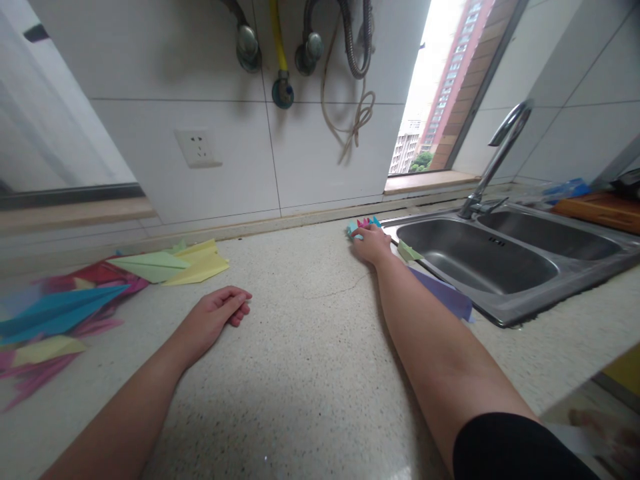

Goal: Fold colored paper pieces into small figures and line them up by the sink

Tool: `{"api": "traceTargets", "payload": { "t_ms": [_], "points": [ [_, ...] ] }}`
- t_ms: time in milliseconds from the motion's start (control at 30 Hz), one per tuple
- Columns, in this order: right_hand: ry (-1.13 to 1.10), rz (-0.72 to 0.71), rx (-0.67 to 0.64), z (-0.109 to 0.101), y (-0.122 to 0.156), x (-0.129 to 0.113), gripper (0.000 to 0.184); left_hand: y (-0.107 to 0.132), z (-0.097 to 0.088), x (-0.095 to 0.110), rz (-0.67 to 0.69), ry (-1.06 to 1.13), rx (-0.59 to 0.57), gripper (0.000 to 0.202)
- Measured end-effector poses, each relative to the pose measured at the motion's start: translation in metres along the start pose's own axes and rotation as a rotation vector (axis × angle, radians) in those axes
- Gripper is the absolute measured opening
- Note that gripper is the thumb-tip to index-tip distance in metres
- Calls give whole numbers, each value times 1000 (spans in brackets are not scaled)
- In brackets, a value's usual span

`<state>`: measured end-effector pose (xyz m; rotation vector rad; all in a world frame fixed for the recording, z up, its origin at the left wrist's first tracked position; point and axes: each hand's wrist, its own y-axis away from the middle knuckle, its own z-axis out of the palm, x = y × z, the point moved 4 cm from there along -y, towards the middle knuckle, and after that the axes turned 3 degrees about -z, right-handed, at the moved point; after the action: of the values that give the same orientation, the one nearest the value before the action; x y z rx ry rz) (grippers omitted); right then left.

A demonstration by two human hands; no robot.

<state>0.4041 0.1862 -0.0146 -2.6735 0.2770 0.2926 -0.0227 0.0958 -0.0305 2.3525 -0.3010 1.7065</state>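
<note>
My left hand lies on the speckled countertop with its fingers loosely curled and nothing in it. To its left is a pile of folded paper planes in blue, green, yellow and pink. My right hand is stretched far forward to the counter's back, beside the sink's left corner. Its fingers rest on a small bunch of coloured paper pieces; how firmly they grip is hidden. A green paper piece and a purple sheet lie beside my right forearm at the sink's rim.
A steel double sink with a curved tap fills the right side. A wooden board sits behind it. The tiled wall carries a socket and hanging hoses. A window opens at the back.
</note>
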Motion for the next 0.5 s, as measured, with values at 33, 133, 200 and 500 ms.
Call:
{"api": "traceTargets", "payload": {
  "t_ms": [33, 133, 200, 500],
  "points": [
    [8, -2, -10, 1, 0, 0, 33, 0, 0, 0, 1, 1, -2, 36],
    [39, -8, -30, 2, 1, 0, 34, 0, 0, 0, -3, 3, -2, 36],
    [54, -14, -34, 3, 1, 0, 35, 0, 0, 0, -6, 5, -1, 36],
    [82, -16, -53, 5, 0, 1, 40, -2, 0, 0, -3, 4, 4, 36]
  ]
}}
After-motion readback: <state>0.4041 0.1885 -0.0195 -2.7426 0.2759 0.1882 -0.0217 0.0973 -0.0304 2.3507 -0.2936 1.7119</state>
